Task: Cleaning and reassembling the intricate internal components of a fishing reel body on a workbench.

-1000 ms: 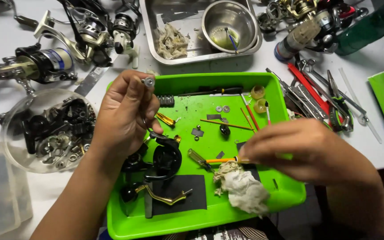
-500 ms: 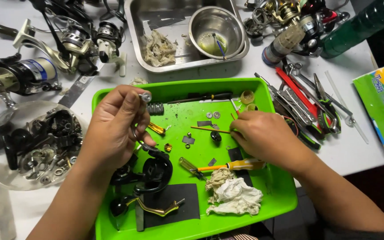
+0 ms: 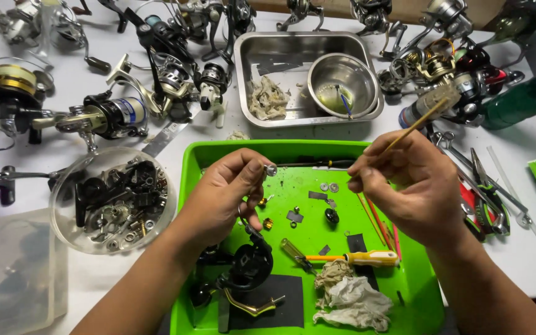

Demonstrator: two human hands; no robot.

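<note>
- Left hand (image 3: 221, 198) over the green tray (image 3: 293, 149), fingertips pinched shut on a small silver ring-shaped part (image 3: 271, 169).
- Right hand (image 3: 414, 186) closed around a thin wooden stick (image 3: 418, 124), tilted up and away.
- Below: black reel body (image 3: 249, 267), yellow-handled screwdriver (image 3: 348, 257), crumpled rag (image 3: 348, 298).
- Beyond, on the desk (image 3: 528, 260): steel pan (image 3: 280, 56), fishing reels (image 3: 169, 80).
</note>
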